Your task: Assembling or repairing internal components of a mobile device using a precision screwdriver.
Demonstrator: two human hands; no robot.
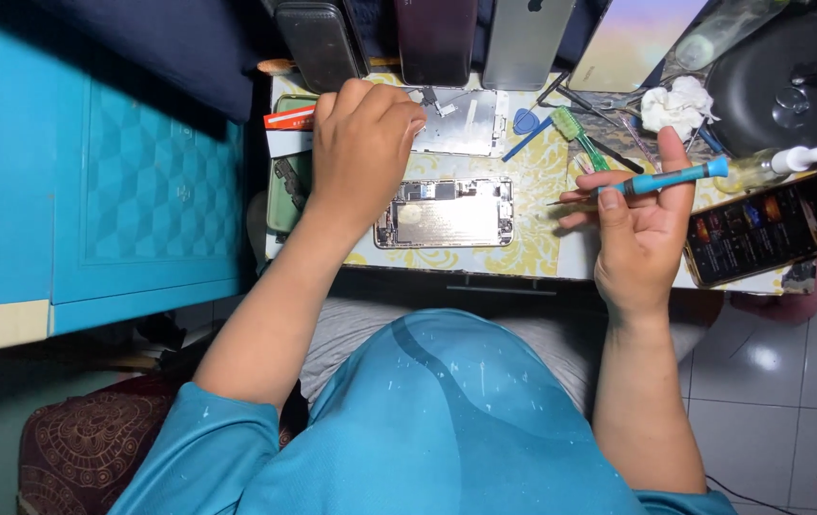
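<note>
Blue-handled, the screwdriver lies across the right hand, pinched between thumb and fingers, its thin metal tip pointing left over the tabletop. That hand hovers at the tabletop's near edge, just right of an opened phone that lies flat with its insides showing. A bare strip of yellow-patterned cover separates the phone from the hand, the only open room nearby. The left hand is curled into a loose fist just beyond the phone's left end, fingers together; what they hold, if anything, cannot be told. It rests beside a metal plate and partly covers a green phone shell at the tabletop's left edge. A lit phone lies just right of the right hand, overhanging the near edge. Farther back, a row of phones leans along the far edge, with a green brush, a blue pick and a wad of tissue crowding the space between.
</note>
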